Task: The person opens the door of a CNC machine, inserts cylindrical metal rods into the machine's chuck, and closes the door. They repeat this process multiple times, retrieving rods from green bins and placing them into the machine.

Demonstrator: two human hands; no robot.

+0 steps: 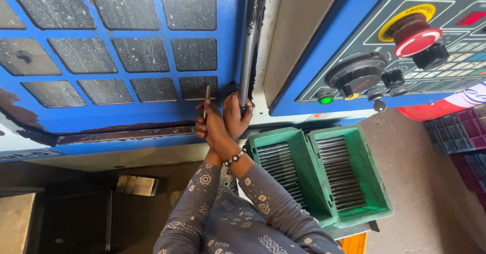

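Gripped at frame centre: right hand (237,113) closed round the door's grey handle bar (250,41) for pulling, left hand (208,125) pinching a thin metal rod (206,99) upright, clear of the blue door (126,107).

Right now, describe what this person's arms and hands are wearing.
Both arms wear long, loose grey-blue sleeves printed with small pale motifs: round flower shapes, dots and zigzag bands. The right hand has a bracelet of dark and white beads at the wrist. The left hand is bare, with no glove; no ring or watch is visible on either.
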